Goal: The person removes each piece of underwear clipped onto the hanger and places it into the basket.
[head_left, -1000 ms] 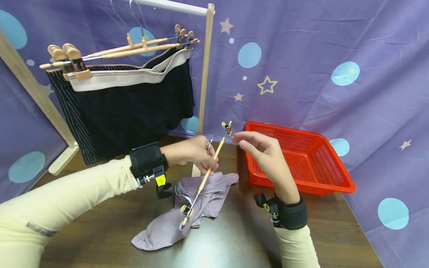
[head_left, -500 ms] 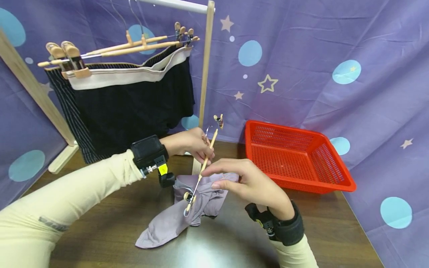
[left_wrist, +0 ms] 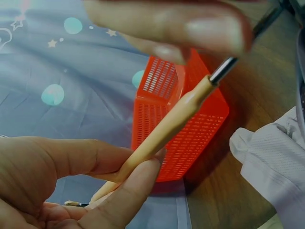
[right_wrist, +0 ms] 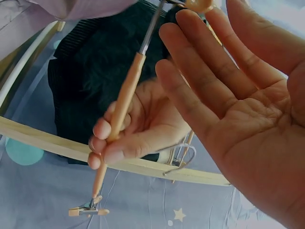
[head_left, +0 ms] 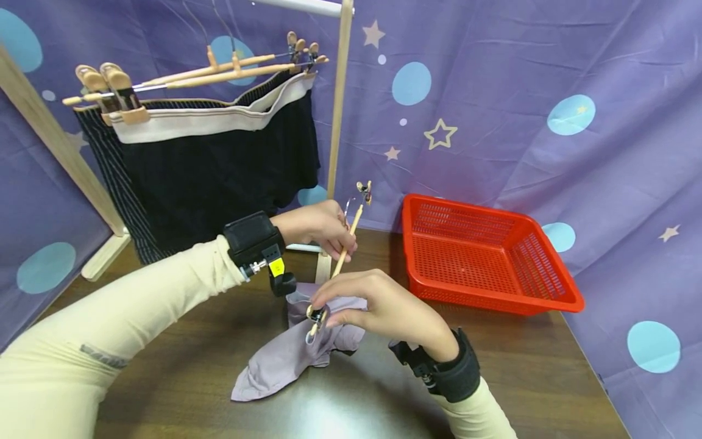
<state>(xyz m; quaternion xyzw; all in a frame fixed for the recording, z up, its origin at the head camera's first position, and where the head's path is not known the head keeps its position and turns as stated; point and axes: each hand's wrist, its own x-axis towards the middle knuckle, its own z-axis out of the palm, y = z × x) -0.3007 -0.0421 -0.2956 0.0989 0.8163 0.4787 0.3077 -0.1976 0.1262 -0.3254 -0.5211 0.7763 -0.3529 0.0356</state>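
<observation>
My left hand (head_left: 331, 228) grips the wooden bar of a clip hanger (left_wrist: 162, 129) between thumb and fingers. One clip (head_left: 365, 191) of the hanger points away toward the backdrop. At the near end, a second clip (head_left: 316, 314) sits against a mauve garment (head_left: 280, 363), whose edge moves with it; how firmly it is caught is hidden. My right hand (head_left: 384, 305) is around that near clip, thumb on one side and index finger on the other. In the right wrist view, its fingers (right_wrist: 209, 71) are extended, and the thumb stands apart from them.
A rack (head_left: 341, 79) at left bears two clip hangers with dark shorts (head_left: 219, 164) clipped on. To the right stands a red plastic basket (head_left: 493, 299) on the wooden table (head_left: 537, 378). A purple curtain (head_left: 482, 55) hangs behind.
My right hand has come left and down from near the far clip to the near clip. The hanger's near end has risen slightly, with the garment shifting a little right.
</observation>
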